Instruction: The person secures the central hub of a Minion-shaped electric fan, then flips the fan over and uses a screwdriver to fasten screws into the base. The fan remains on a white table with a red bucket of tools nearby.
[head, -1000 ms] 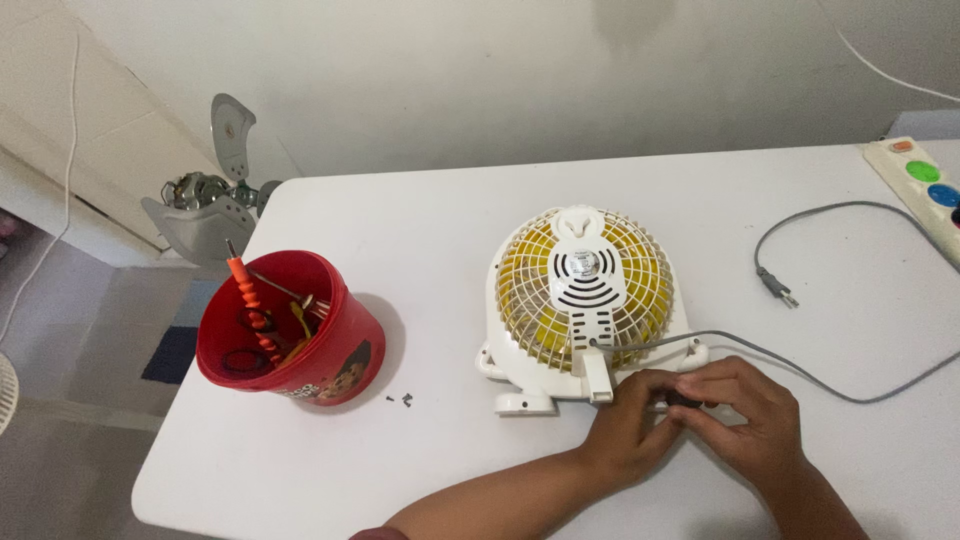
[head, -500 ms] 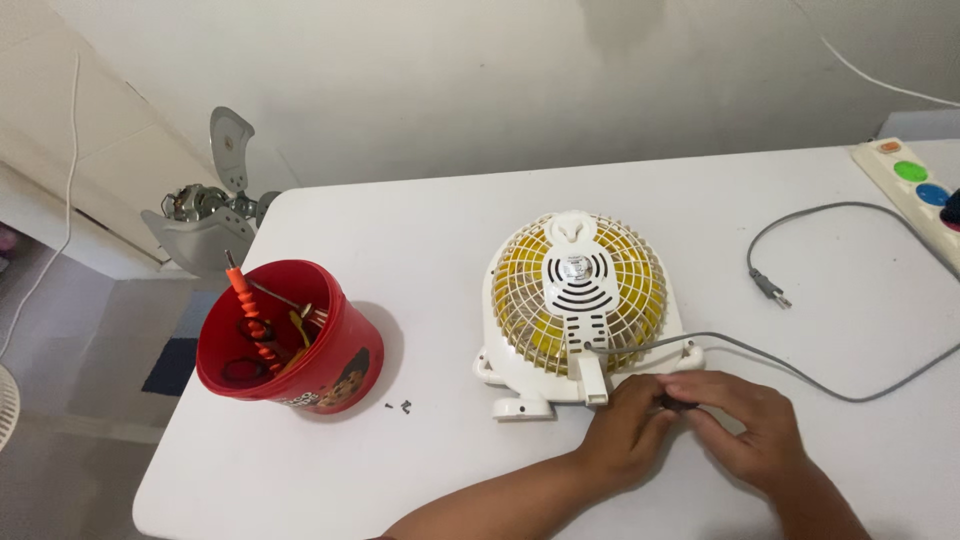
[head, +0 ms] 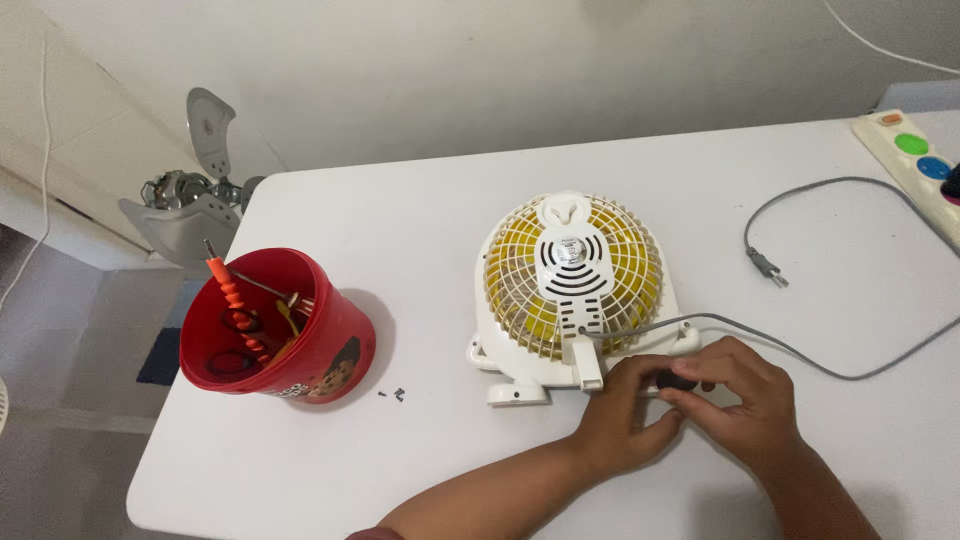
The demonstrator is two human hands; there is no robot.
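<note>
A small white fan (head: 572, 290) with yellow blades lay face down on the white table (head: 420, 210), its rear grille up. Its long axis ran away from the person: the rounded top pointed toward the wall, and the base with its feet pointed back at the hands. A grey cord (head: 830, 370) left the back of the housing and swept right across the table, looping round to a plug (head: 765, 266) that lay loose, well apart from the power strip (head: 925, 165) at the far right edge.

Both hands met just beside the fan's base, at its right foot. The left hand (head: 625, 415) and the right hand (head: 745, 400) were pinched narrowly together on a small dark part (head: 675, 381); it was too hidden by the fingers to tell what it was, or which hand truly bore it.

To the left stood a red bucket (head: 320, 345), upright, holding an orange-handled tool (head: 228, 292) among other odds. Two tiny screws (head: 393, 394) lay on the table between the bucket and the fan. Beyond the table's left corner sat a grey motor part (head: 185, 205).
</note>
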